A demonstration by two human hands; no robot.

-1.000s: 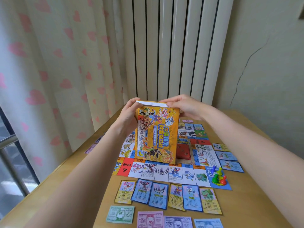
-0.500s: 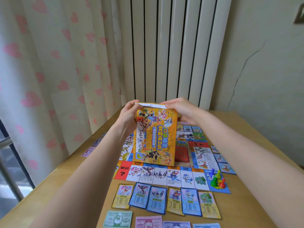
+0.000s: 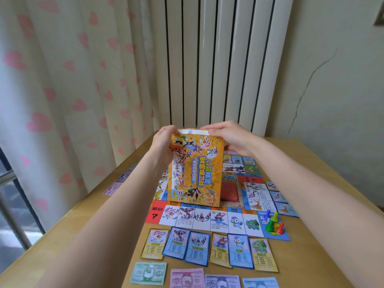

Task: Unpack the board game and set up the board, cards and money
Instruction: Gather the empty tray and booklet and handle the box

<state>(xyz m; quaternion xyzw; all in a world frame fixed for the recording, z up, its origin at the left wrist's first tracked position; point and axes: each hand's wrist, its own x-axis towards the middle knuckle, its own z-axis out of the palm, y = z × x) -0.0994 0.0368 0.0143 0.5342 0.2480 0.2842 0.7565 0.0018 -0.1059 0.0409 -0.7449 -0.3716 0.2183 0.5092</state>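
Observation:
An orange game box (image 3: 196,171) with cartoon creatures stands upright over the middle of the game board (image 3: 220,220). My left hand (image 3: 163,143) grips its top left corner and my right hand (image 3: 227,135) pinches its white top flap. The board lies flat on the wooden table (image 3: 104,223). Several property cards (image 3: 208,249) sit in a row along the board's near edge, and more cards (image 3: 279,196) lie to its right. Several money notes (image 3: 148,273) lie nearest me. Coloured pawns (image 3: 273,222) stand on the board's near right corner square. A red card deck (image 3: 229,192) rests mid-board.
More cards (image 3: 116,185) lie on the table left of the board. A heart-patterned curtain (image 3: 62,90) hangs at the left, with a white radiator (image 3: 218,65) behind the table and a cracked wall (image 3: 332,80) at the right.
The box and both hands stay nearly where they were. My view has shifted slightly, and my right hand's fingers have settled further over the top flap.

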